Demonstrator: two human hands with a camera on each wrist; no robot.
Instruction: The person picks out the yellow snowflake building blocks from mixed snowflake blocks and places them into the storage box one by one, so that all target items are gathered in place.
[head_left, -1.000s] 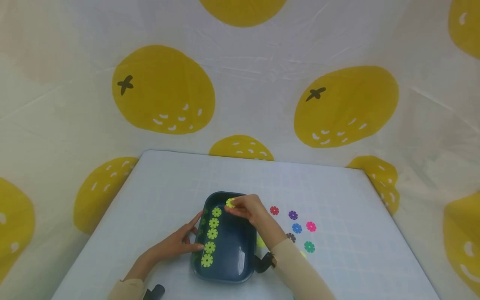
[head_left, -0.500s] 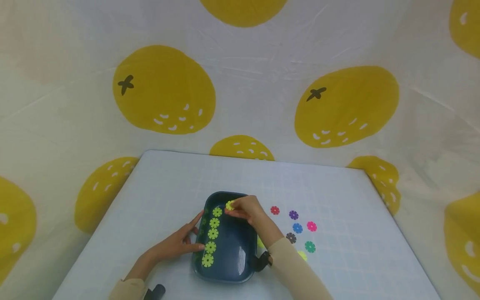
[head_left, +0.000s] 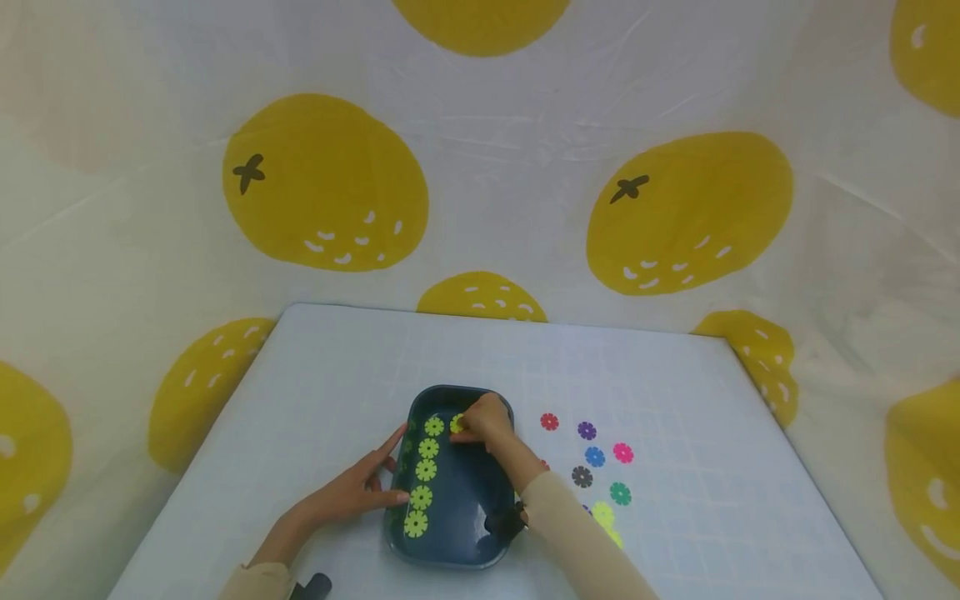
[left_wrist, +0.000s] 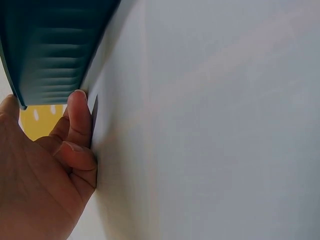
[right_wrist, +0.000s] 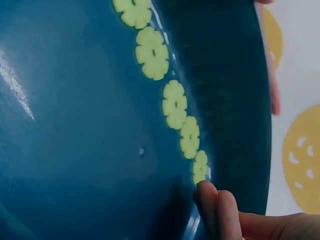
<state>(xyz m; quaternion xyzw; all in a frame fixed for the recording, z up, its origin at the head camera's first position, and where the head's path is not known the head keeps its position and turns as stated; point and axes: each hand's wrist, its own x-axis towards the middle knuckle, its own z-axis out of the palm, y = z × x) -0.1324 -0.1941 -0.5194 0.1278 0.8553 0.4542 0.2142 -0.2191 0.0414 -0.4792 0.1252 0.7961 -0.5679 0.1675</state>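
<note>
A dark blue tray (head_left: pixel 457 508) holds a column of several yellow-green flower-shaped discs (head_left: pixel 426 470) along its left side. My right hand (head_left: pixel 486 421) reaches inside at the far end and pinches another yellow disc (head_left: pixel 456 423), right of the column's top piece. In the right wrist view, the fingertips (right_wrist: pixel 209 195) are low over the tray floor, beside the last disc of the column, and hide the pinched one. My left hand (head_left: pixel 363 483) lies at the tray's left side, thumb and index finger spread along the rim. The left wrist view shows its other fingers (left_wrist: pixel 77 120) loosely bent beside the tray wall.
Right of the tray, loose discs lie on the white tabletop (head_left: pixel 712 467): red (head_left: pixel 549 422), purple (head_left: pixel 587 430), blue (head_left: pixel 595 457), pink (head_left: pixel 622 452), grey (head_left: pixel 582 477), green (head_left: pixel 620 493) and yellow (head_left: pixel 603 513). A fruit-print cloth (head_left: pixel 510 208) hangs behind.
My right hand has moved down into the tray with the yellow disc, bringing it nearly level with the column's top disc. The left hand has stayed at the rim.
</note>
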